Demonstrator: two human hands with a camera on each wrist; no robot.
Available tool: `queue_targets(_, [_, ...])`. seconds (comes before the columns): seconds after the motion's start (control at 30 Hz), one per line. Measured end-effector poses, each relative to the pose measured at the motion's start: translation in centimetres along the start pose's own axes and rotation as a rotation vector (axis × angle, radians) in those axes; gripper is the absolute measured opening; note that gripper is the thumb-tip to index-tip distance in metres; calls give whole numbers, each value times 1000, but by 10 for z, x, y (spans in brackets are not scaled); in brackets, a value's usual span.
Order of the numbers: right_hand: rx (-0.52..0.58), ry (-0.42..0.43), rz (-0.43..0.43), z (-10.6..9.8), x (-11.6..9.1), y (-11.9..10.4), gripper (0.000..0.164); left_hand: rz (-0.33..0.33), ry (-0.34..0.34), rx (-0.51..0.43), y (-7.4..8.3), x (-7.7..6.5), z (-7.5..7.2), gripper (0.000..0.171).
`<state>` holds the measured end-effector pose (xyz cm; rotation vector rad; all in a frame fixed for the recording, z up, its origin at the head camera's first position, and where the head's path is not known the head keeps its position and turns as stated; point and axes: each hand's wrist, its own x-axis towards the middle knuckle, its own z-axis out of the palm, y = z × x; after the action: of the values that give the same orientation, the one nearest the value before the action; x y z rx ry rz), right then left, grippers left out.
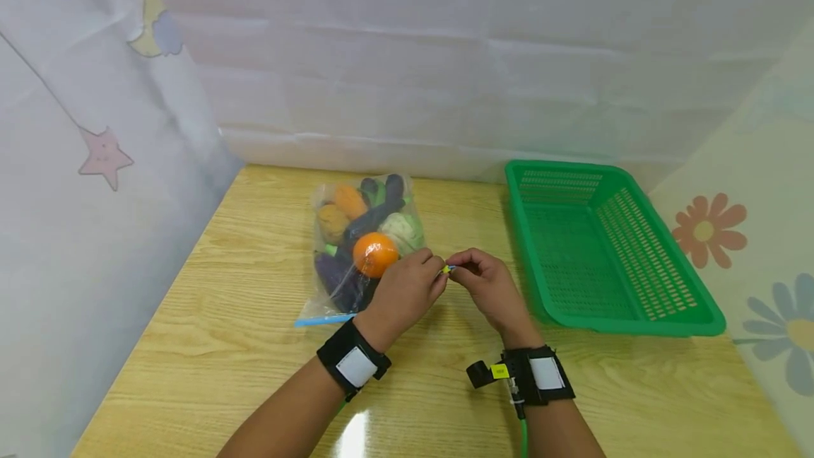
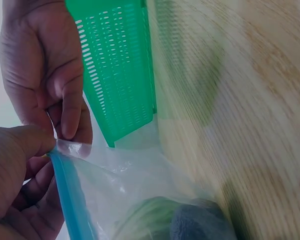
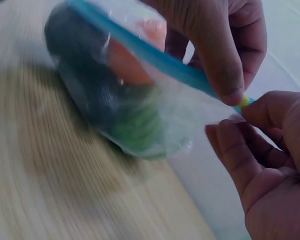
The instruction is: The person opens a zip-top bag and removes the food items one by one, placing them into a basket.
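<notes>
A clear zip bag point(image 1: 321, 299) lies on the table with produce inside: an orange point(image 1: 375, 254), an eggplant point(image 1: 335, 276), a pale green-white vegetable point(image 1: 403, 232) and several more pieces. Its blue zip strip point(image 3: 155, 60) runs along the opening, with a small yellow slider point(image 3: 244, 101) at one end. My left hand point(image 1: 407, 290) pinches the strip beside the slider. Thumb and fingers of my right hand point(image 1: 492, 292) pinch the strip's end at the slider, the two hands nearly touching. In the left wrist view, the strip point(image 2: 70, 195) passes between the left thumb and fingers.
To the right stands a green plastic basket point(image 1: 626, 327) with slotted walls, close to the right hand. The wood-grain table point(image 1: 242, 281) meets a pale cloth backdrop point(image 1: 407, 90) behind and at both sides. A black band with a small camera point(image 1: 480, 374) sits on the right wrist.
</notes>
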<state>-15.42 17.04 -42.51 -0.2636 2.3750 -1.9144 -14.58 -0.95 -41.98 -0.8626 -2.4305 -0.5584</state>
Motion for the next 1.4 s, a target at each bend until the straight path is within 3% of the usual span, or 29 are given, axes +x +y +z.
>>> queue_targets(0.13, [143, 26, -7, 6, 0, 1, 10, -54, -15, -123, -1, -1, -3, 10])
queue_targets(0.27, [208, 23, -81, 5, -3, -5, 6, -98, -16, -335, -1, 1, -13, 10])
queue_targets(0.37, [226, 25, -165, 3, -6, -13, 8, -83, 12, -463, -2, 4, -20, 6])
queue_targets(0.47, [220, 36, -208, 1, -8, -20, 8, -45, 44, -509, -2, 7, -26, 4])
queue_targets(0.77, [225, 90, -137, -2, -10, -24, 4, -18, 33, -395, -5, 5, -31, 3])
queue_targets(0.93, [232, 142, -131, -6, -9, -28, 5, 5, 65, -321, -7, 2, -38, 6])
queue_targets(1.2, [381, 199, -201, -17, -12, -42, 5, -29, 109, -273, -9, -2, -61, 6])
queue_targets(1.4, [450, 254, -208, -24, -12, -43, 9, -58, 66, -223, -11, -8, -80, 8])
